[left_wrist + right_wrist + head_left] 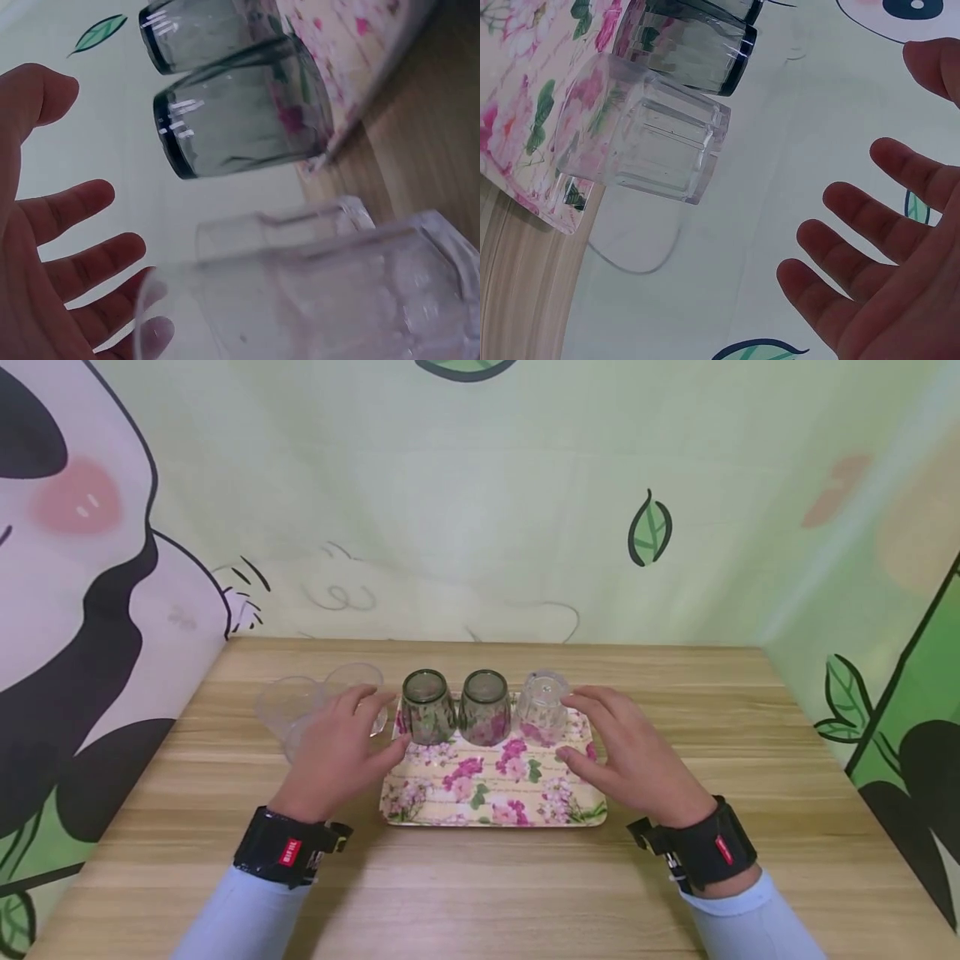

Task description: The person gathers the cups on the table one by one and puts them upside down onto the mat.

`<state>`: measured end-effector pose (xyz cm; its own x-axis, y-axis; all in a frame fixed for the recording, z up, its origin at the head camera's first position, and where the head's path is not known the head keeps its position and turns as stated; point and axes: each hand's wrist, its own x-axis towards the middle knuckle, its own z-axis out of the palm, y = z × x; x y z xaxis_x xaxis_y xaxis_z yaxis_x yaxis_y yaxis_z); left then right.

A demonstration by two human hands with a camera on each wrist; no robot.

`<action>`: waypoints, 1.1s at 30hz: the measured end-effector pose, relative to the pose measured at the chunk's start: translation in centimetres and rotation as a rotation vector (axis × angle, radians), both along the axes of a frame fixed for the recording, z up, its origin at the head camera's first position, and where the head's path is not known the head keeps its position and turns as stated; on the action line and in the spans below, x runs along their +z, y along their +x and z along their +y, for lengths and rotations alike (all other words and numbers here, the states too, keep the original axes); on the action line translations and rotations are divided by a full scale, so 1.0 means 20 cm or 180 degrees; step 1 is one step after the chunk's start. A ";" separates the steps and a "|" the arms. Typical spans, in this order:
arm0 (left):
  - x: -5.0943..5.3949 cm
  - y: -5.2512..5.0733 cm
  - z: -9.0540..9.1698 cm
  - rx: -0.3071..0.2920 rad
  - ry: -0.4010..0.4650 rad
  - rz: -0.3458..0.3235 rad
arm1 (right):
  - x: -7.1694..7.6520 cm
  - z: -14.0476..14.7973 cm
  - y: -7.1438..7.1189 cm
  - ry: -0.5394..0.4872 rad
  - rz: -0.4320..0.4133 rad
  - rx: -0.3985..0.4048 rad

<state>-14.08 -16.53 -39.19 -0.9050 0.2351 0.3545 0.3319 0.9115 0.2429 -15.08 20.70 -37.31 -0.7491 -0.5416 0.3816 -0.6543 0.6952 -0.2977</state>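
A floral tray (487,797) bears a row of three upside-down glasses along its far side. Two are smoky grey-green, a left one (427,714) and a middle one (485,714); the right-hand glass (543,706) is clear. My left hand (337,756) hovers with spread fingers beside the left smoky glass, partly hiding some clear glasses (287,703) on the table. In the left wrist view, a clear glass (337,300) stands close to those fingers. My right hand (641,760), fingers apart and holding nothing, is beside the clear tray glass (660,142), with a gap between them in the right wrist view.
The wooden table (480,902) extends around the tray. Behind it hangs a pale green backdrop (480,527) with painted leaves, and a painted panda (75,568) covers the left side. Each wrist wears a black strap, such as the right strap (712,847).
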 end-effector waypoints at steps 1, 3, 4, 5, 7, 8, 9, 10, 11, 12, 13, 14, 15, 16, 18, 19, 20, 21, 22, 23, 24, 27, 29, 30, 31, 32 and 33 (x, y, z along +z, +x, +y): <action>0.00 0.00 -0.01 0.0046 -0.0014 -0.0013 | 0.00 0.00 0.00 0.0000 0.0000 0.0003; -0.01 0.01 -0.04 0.0115 -0.0009 -0.0064 | -0.01 0.00 0.00 -0.0002 -0.0006 0.0003; -0.02 0.02 -0.05 0.0147 -0.0008 -0.0086 | -0.01 0.00 0.00 -0.0001 -0.0005 0.0007; -0.02 0.02 -0.06 0.0167 -0.0001 -0.0108 | -0.01 0.00 0.00 0.0001 -0.0006 0.0006; -0.03 0.02 -0.08 0.0181 0.0019 -0.0155 | -0.01 0.00 0.00 0.0002 -0.0005 0.0006; -0.03 0.03 -0.09 0.0185 0.0024 -0.0171 | -0.01 0.00 0.00 -0.0001 -0.0008 0.0006; -0.03 0.03 -0.09 0.0191 0.0027 -0.0183 | -0.01 -0.01 0.00 -0.0003 -0.0010 0.0007; -0.03 0.03 -0.10 0.0200 0.0030 -0.0198 | -0.01 -0.01 0.00 -0.0005 -0.0012 0.0009; -0.04 0.04 -0.11 0.0206 0.0026 -0.0209 | -0.01 -0.01 0.00 -0.0005 -0.0012 0.0009; -0.04 0.04 -0.12 0.0211 0.0023 -0.0217 | -0.01 -0.01 0.00 -0.0006 -0.0013 0.0012; -0.04 0.04 -0.12 0.0220 0.0021 -0.0217 | -0.01 -0.01 0.00 -0.0007 -0.0015 0.0013; -0.05 0.05 -0.13 0.0231 0.0011 -0.0210 | -0.01 -0.01 0.00 -0.0009 -0.0019 0.0016; -0.05 0.05 -0.14 0.0241 0.0000 -0.0199 | -0.01 -0.01 0.00 -0.0009 -0.0021 0.0022; -0.05 0.05 -0.14 0.0250 -0.0013 -0.0182 | -0.01 -0.01 0.00 -0.0009 -0.0022 0.0024; -0.06 0.05 -0.15 0.0259 -0.0035 -0.0137 | -0.01 -0.01 0.00 -0.0007 -0.0021 0.0034; -0.07 0.05 -0.16 0.0265 -0.0042 -0.0125 | -0.01 -0.01 0.00 -0.0006 -0.0024 0.0039; -0.07 0.05 -0.16 0.0270 -0.0052 -0.0115 | -0.01 -0.01 0.00 -0.0005 -0.0026 0.0045; -0.07 0.06 -0.17 0.0274 -0.0064 -0.0110 | -0.01 -0.01 0.00 -0.0003 -0.0025 0.0047; -0.07 0.06 -0.17 0.0278 -0.0071 -0.0108 | -0.01 -0.01 0.00 0.0001 -0.0025 0.0050; -0.07 0.05 -0.17 0.0279 -0.0081 -0.0105 | -0.01 -0.01 0.00 0.0003 -0.0024 0.0052; -0.08 0.05 -0.18 0.0281 -0.0092 -0.0106 | -0.02 -0.01 0.00 0.0006 -0.0022 0.0052; -0.08 0.05 -0.18 0.0277 -0.0128 -0.0107 | -0.02 -0.01 0.00 0.0006 -0.0014 0.0052; -0.08 0.05 -0.19 0.0282 -0.0143 -0.0116 | -0.02 -0.01 0.00 0.0009 -0.0011 0.0048; -0.08 0.05 -0.19 0.0289 -0.0147 -0.0123 | -0.02 -0.01 0.00 0.0011 -0.0014 0.0045; -0.08 0.05 -0.19 0.0300 -0.0150 -0.0127 | -0.02 -0.01 0.00 0.0013 -0.0018 0.0044; -0.08 0.05 -0.20 0.0313 -0.0154 -0.0130 | -0.02 -0.01 0.00 0.0015 -0.0027 0.0043; -0.08 0.05 -0.20 0.0327 -0.0156 -0.0132 | -0.02 -0.01 0.00 0.0018 -0.0032 0.0038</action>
<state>-13.00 -20.48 -40.76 -0.9389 0.1566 0.3066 0.2268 0.9513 0.2088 -15.12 20.44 -37.70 -0.7462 -0.5527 0.3710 -0.6596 0.6890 -0.3002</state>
